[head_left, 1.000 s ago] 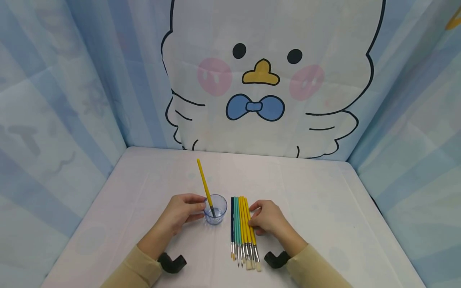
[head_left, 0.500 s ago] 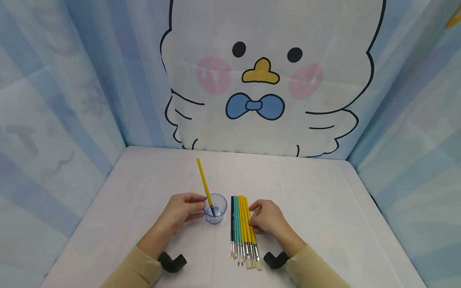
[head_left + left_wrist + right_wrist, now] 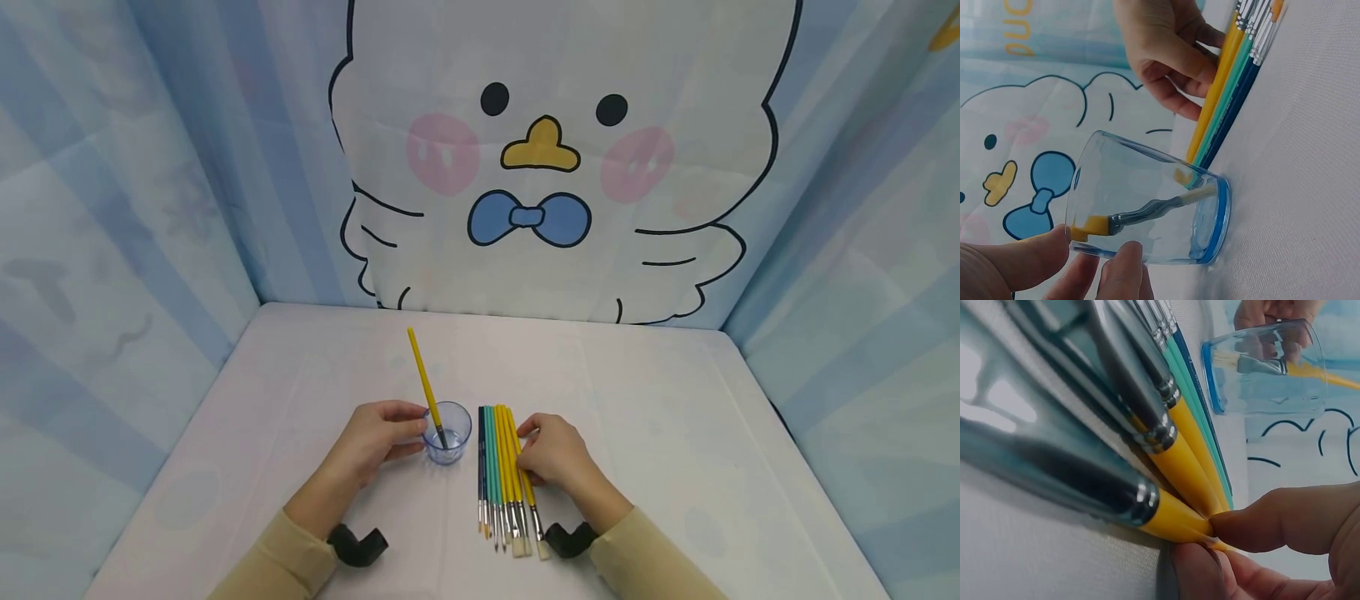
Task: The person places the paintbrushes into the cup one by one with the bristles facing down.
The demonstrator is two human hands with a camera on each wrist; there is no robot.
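A small clear cup (image 3: 459,427) with a bluish base stands on the table, and a yellow-handled paintbrush (image 3: 422,371) leans in it, bristles down. My left hand (image 3: 382,437) holds the cup at its left side, thumb by the rim and fingers along the wall in the left wrist view. To the right of the cup, several paintbrushes (image 3: 492,458) with dark blue, green and yellow handles lie side by side, bristles toward me. My right hand (image 3: 557,450) pinches the outermost yellow paintbrush (image 3: 1175,515) by its handle; its bristle end lies slightly apart from the row.
A pale cloth covers the table (image 3: 637,375). Behind it hangs a curtain (image 3: 540,283) printed with a cartoon bird, and striped blue curtains (image 3: 97,250) flank both sides. A short black curved piece (image 3: 358,547) sits at each wrist.
The bristle end of the outermost yellow paintbrush has shifted a little right, away from the row. My left hand keeps its hold on the cup.
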